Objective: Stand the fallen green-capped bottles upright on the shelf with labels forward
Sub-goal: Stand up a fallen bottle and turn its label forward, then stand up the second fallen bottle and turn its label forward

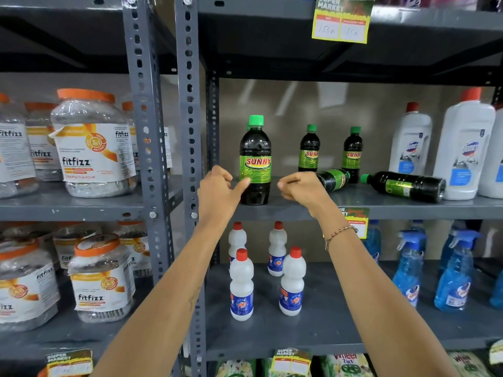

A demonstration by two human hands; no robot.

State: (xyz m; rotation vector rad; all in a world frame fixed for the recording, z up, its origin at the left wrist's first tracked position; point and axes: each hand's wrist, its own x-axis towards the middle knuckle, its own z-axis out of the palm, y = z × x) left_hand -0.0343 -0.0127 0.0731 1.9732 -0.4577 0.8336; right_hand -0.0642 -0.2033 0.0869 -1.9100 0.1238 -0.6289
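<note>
the left hand (pixel 220 183) is loosely curled with its thumb just touching the label of the front bottle (pixel 255 161), and nothing is gripped; the right hand (pixel 298 187) is curled almost shut just beside that bottle, also with nothing held. the front bottle stands upright near the shelf (pixel 381 206) edge, label forward. two more green-capped bottles stand further back, and two are still fallen: the near fallen bottle (pixel 333 179) lies just behind the right hand, and the far fallen bottle (pixel 405 186) lies to its right, cap pointing left. if the right hand is swung carelessly toward the near fallen bottle, the front bottle could be clipped and knocked off the edge. the far fallen bottle lies close to the white jugs (pixel 462 148), so these could be bumped when it is lifted. a rolling bottle could also strike the right rear bottle (pixel 353 152), which stands just behind.
</note>
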